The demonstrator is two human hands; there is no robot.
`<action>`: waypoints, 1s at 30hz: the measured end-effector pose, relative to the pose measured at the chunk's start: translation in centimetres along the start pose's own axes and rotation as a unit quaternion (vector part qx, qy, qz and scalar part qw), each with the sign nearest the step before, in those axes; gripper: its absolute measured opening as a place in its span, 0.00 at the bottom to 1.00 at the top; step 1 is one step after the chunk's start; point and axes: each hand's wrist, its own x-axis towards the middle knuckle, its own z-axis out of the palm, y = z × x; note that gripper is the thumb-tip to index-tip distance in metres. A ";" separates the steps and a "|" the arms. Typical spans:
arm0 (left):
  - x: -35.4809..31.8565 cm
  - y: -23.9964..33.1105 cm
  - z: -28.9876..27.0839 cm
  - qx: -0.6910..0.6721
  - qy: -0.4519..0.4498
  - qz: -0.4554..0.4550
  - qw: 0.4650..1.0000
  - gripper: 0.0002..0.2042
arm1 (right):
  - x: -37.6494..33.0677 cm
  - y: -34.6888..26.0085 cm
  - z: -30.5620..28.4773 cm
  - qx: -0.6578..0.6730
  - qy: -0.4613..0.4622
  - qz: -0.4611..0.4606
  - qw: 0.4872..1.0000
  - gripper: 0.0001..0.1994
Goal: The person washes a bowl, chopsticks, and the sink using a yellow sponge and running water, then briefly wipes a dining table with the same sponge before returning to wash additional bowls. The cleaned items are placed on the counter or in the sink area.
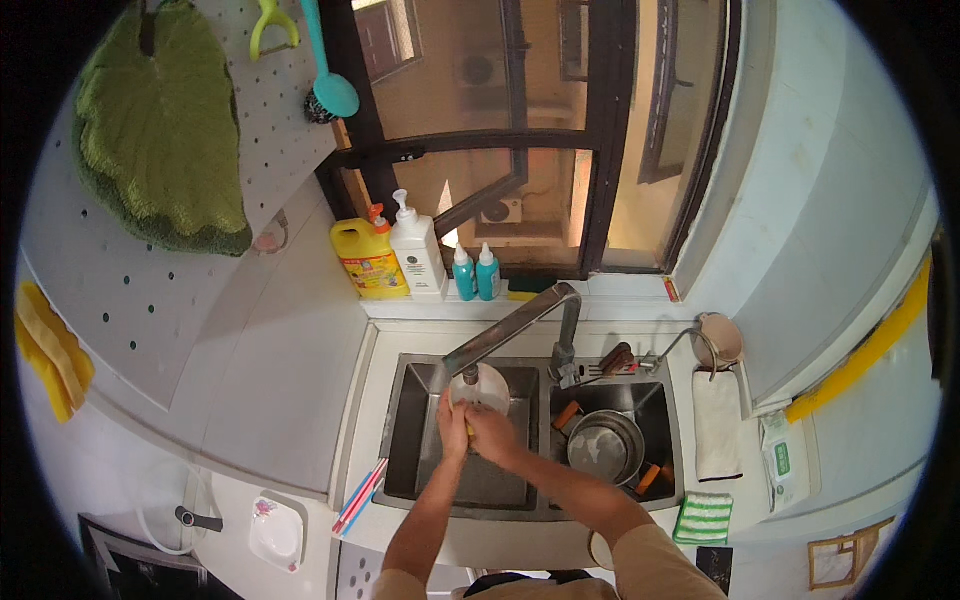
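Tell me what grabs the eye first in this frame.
Both hands, left hand and right hand, meet over the left basin of the double sink, holding a white plate under the long faucet. In the right basin sits a metal pot. Up left on the wall hangs a big green leaf-shaped mat, and a yellow detergent jug stands on the window sill.

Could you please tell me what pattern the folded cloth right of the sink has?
Green and white stripes on the folded cloth, head view.
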 end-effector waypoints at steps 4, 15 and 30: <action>1.8 2.3 -3.3 -0.127 -0.128 -0.333 0.926 0.23 | -1.9 3.3 0.0 -0.058 -0.010 -0.129 0.990 0.16; 2.2 9.8 1.8 0.468 -0.222 -0.057 0.853 0.26 | -2.1 4.8 2.6 0.538 -0.047 0.162 0.826 0.22; 2.9 2.1 0.1 0.528 -0.177 0.302 0.774 0.24 | -1.1 3.1 2.2 0.529 -0.081 0.187 0.824 0.21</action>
